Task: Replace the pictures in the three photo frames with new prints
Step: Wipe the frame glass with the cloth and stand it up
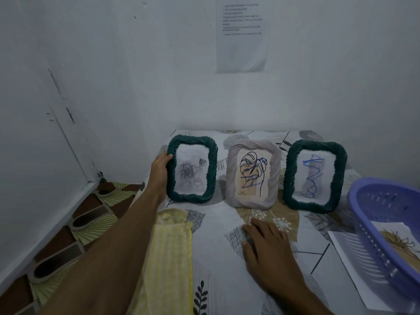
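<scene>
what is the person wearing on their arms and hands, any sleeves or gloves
Left hand and right hand are bare, no gloves. The left forearm and right forearm are uncovered as far as the picture reaches, no sleeves. No watch or bracelet, no rings on the fingers that show.

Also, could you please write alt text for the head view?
A person's left hand grips a dark green frame with a rose picture; a grey frame and a second green frame stand right of it on a patterned cloth. The right hand rests on the cloth; a purple basket holds a print.
</scene>
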`<state>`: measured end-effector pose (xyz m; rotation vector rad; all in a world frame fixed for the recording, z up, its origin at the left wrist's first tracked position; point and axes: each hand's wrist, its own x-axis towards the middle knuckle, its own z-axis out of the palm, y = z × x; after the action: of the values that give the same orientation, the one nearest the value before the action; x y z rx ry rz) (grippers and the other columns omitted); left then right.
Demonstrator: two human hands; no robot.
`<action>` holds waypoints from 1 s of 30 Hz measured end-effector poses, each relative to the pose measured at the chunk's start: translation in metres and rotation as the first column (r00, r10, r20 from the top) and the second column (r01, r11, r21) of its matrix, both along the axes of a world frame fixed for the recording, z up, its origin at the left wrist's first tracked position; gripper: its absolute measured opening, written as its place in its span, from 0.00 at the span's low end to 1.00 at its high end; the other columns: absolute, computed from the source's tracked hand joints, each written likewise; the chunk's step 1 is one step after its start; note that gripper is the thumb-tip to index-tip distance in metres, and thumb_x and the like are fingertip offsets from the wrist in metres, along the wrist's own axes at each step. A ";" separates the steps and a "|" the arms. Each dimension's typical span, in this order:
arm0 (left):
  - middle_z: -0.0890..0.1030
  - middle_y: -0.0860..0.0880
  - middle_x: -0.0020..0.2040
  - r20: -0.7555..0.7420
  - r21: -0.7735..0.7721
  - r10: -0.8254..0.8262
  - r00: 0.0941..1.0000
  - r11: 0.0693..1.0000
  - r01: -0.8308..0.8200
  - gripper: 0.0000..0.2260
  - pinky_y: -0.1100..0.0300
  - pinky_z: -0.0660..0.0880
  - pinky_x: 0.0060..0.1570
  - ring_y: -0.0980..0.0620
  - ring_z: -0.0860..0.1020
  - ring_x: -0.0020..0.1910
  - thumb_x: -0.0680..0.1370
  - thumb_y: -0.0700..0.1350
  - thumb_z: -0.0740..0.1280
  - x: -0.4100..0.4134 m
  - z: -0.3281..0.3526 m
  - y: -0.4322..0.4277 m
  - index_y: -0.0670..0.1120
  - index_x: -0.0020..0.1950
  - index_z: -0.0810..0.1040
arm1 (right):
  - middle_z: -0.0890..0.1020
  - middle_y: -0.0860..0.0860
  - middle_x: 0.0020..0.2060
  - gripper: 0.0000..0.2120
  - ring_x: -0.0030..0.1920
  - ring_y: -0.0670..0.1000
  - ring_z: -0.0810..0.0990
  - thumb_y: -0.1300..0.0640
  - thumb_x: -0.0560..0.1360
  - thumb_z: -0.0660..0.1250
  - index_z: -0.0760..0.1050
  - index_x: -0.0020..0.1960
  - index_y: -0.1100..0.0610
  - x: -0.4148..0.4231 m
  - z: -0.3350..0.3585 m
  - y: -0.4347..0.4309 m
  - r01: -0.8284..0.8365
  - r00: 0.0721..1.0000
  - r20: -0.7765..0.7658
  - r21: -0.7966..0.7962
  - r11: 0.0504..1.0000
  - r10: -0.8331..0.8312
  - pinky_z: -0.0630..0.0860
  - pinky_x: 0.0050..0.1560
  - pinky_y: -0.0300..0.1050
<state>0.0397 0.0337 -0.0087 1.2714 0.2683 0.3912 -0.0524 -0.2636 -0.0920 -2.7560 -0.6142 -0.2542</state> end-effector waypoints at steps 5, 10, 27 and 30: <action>0.79 0.38 0.60 -0.060 -0.045 0.025 0.998 0.999 -0.028 0.18 0.36 0.70 0.64 0.36 0.77 0.61 0.76 0.51 0.61 -0.002 -0.014 0.010 0.44 0.62 0.77 | 0.67 0.44 0.70 0.20 0.68 0.47 0.63 0.44 0.79 0.51 0.66 0.69 0.44 0.000 0.002 0.000 0.003 1.000 -0.005 0.000 1.000 -0.003 0.60 0.67 0.47; 0.81 0.45 0.50 -0.023 0.138 0.084 0.996 0.987 -0.080 0.17 0.48 0.76 0.53 0.36 0.77 0.58 0.78 0.52 0.61 -0.006 -0.016 0.003 0.42 0.60 0.74 | 0.68 0.44 0.69 0.19 0.68 0.47 0.63 0.45 0.79 0.52 0.67 0.69 0.45 -0.001 0.003 0.001 -0.002 1.000 -0.006 0.031 1.000 0.002 0.59 0.67 0.47; 0.58 0.46 0.78 -0.208 0.970 0.023 0.978 -0.125 0.209 0.26 0.51 0.49 0.75 0.48 0.56 0.76 0.81 0.59 0.50 -0.124 -0.086 -0.105 0.48 0.77 0.60 | 0.75 0.46 0.56 0.13 0.58 0.49 0.70 0.52 0.76 0.58 0.75 0.58 0.50 -0.008 0.020 -0.006 0.031 0.999 0.010 0.108 0.994 -0.032 0.66 0.60 0.48; 0.61 0.46 0.77 -0.188 0.973 0.023 0.982 -0.133 0.189 0.26 0.51 0.50 0.75 0.48 0.59 0.76 0.81 0.58 0.51 -0.123 -0.085 -0.104 0.48 0.76 0.62 | 0.75 0.46 0.57 0.13 0.58 0.50 0.70 0.51 0.76 0.59 0.75 0.59 0.51 -0.004 0.026 -0.016 -0.033 0.999 -0.005 0.056 0.998 0.033 0.66 0.59 0.49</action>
<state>-0.0831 -0.0701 -0.0932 2.9745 -0.1107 0.3619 -0.0567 -0.2795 -0.0660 -2.6893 -0.6407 -0.2523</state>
